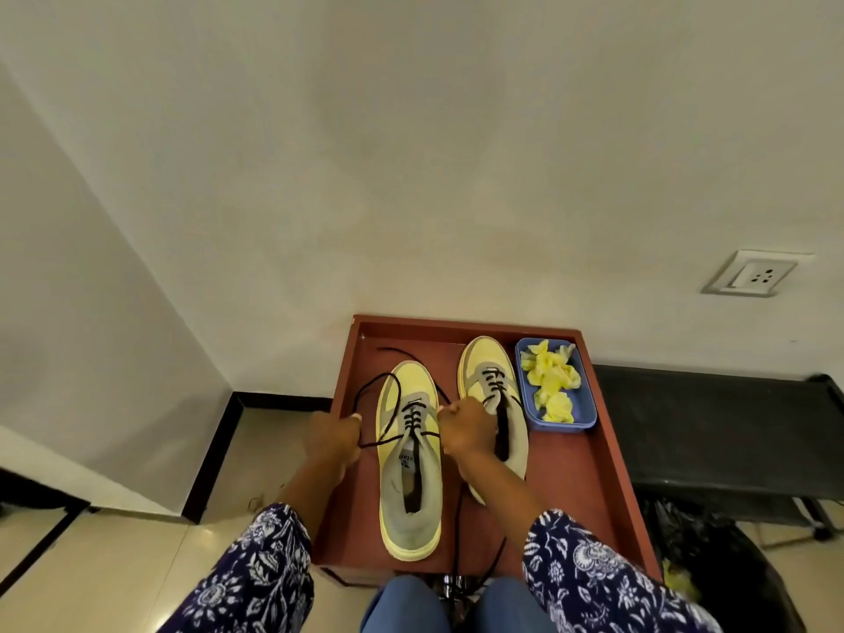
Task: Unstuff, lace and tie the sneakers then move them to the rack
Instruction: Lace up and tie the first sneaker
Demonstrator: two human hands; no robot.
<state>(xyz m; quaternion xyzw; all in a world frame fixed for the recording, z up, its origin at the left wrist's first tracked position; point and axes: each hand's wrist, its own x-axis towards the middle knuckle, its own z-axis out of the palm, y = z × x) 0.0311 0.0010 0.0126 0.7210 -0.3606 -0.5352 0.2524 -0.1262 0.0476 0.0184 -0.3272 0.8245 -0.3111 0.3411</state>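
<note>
two yellow sneakers [411, 459] on the red tray [593, 472], one blue tub [584, 413] of yellow paper beside them. your left hand [331, 438] and right hand [466, 431] each pinch a black lace [392, 404] end of the nearer shoe, fingers curled tight.

Soft, even indoor light fills the scene, moderately bright, with no hard glare. The pale wall [411, 153] above the red tray [571, 472] shows faint mottled patches and looks slightly hazy. Shadows are weak; the black bench [708, 427] right of the tray stays dark and loses detail. Wide-angle distortion bends the wall lines left of the tray, and the patterned sleeves [255, 582] below it look soft.
</note>
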